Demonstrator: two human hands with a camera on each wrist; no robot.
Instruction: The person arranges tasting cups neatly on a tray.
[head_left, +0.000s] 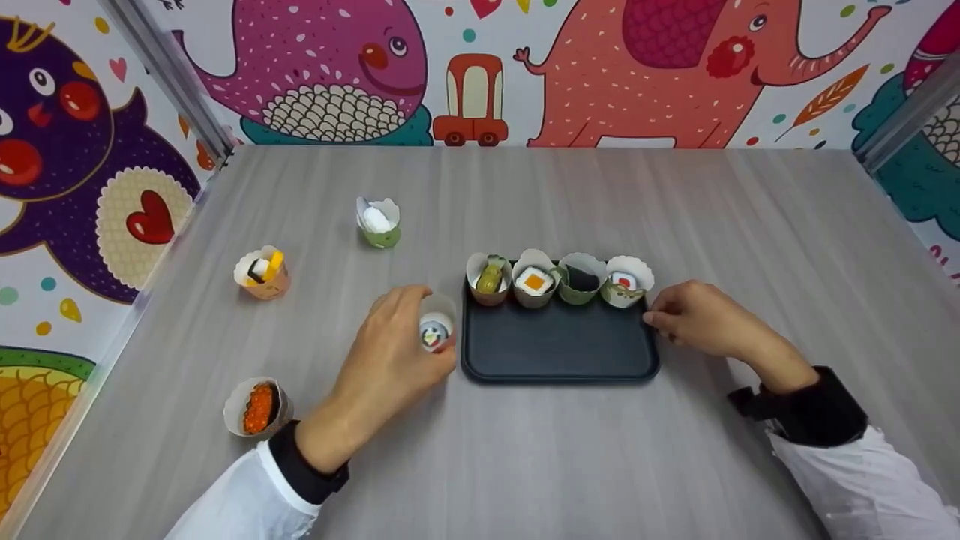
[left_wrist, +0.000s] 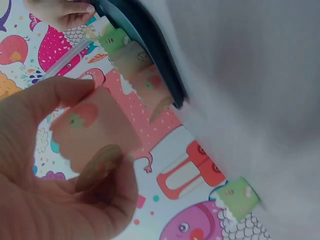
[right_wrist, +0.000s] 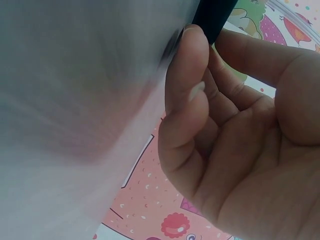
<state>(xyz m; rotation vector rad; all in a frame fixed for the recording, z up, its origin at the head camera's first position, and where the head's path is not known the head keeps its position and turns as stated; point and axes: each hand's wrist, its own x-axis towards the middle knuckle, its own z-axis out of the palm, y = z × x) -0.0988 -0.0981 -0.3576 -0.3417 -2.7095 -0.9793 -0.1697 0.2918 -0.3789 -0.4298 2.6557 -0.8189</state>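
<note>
My left hand [head_left: 386,349] pinches a scalloped paper cup [left_wrist: 95,127] between thumb and fingers, just left of the tray. Inside that cup sits a small sushi roll [head_left: 433,334] with a pale, coloured centre. In the left wrist view the cup hangs above the tabletop. At the right side of the dark rectangular tray [head_left: 562,349], my right hand [head_left: 697,319] grips the rim, thumb and fingertips on the edge. A row of paper cups lines the tray's back edge: green-yellow food [head_left: 490,279], an orange-centred roll [head_left: 535,282], a dark-topped piece [head_left: 581,278] and a red-centred roll [head_left: 623,282].
Three more cups stand to the left on the grey table [head_left: 525,457]: one with white food [head_left: 379,222] at the back, one with a yellow-topped piece [head_left: 262,271], and one with orange roe [head_left: 259,408] near my left sleeve. Printed panels [head_left: 480,75] wall the table.
</note>
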